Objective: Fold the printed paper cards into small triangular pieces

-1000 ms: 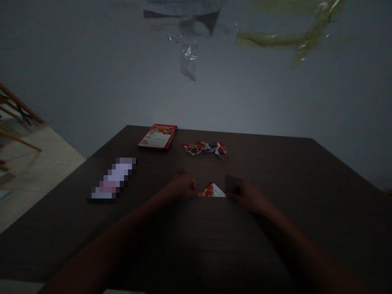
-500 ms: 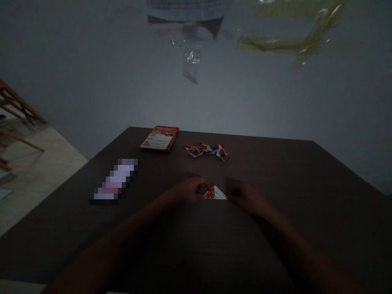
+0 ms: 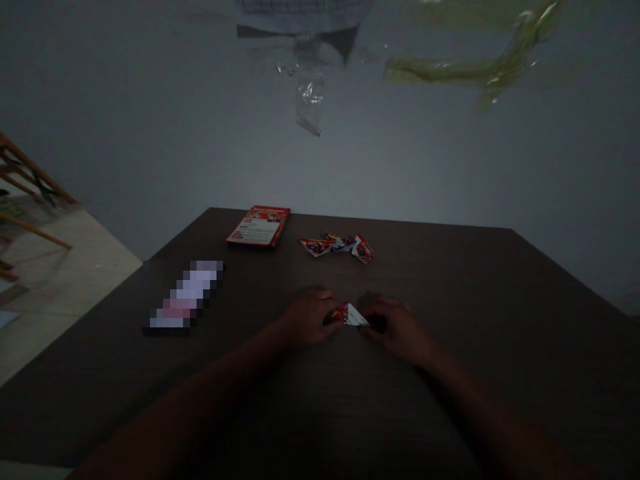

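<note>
A small folded piece of printed paper (image 3: 355, 315), triangular with a red patterned part and a white part, is between my hands just above or on the dark table. My left hand (image 3: 311, 317) has thumb and fingers closed on its left, red side. At the right corner, my right hand (image 3: 396, 328) pinches the white part between thumb and fingers. Beyond my hands lie several folded paper pieces (image 3: 317, 247) with red, white and blue print, grouped close together.
A stack of red and white printed sheets (image 3: 260, 227) lies at the table's back left. A phone (image 3: 187, 293), pixelated, is on the left of the table (image 3: 450, 267). Behind stands a wall with yellowish tape (image 3: 440, 71). Wooden furniture (image 3: 35, 173) shows at far left.
My right hand has moved slightly left and now grips the paper's right corner. My left thumb has come forward onto the red side. The folded pieces beyond have stayed put.
</note>
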Motion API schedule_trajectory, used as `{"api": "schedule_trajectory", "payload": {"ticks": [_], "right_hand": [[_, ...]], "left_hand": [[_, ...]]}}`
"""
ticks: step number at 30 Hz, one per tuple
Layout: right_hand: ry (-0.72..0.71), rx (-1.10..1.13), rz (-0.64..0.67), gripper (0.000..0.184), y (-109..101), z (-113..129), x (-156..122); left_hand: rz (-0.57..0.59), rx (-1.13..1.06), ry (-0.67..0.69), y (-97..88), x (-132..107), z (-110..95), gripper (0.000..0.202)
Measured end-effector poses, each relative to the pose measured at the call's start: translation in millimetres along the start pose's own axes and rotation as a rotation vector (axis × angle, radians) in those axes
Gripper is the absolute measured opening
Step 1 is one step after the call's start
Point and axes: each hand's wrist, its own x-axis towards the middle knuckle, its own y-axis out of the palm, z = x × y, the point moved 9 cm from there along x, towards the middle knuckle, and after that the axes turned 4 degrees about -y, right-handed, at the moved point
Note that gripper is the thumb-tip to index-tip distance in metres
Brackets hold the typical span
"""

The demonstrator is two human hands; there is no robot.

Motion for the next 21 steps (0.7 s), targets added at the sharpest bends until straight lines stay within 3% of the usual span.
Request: {"api": "schedule_trajectory", "payload": {"ticks": [21], "right_hand": [[0.013,0.060,-0.034,0.015,2.9,-2.4,3.9]], "left_hand": [[-0.023,-0.001,0.008,0.6,-1.6,4.6,0.036]]}}
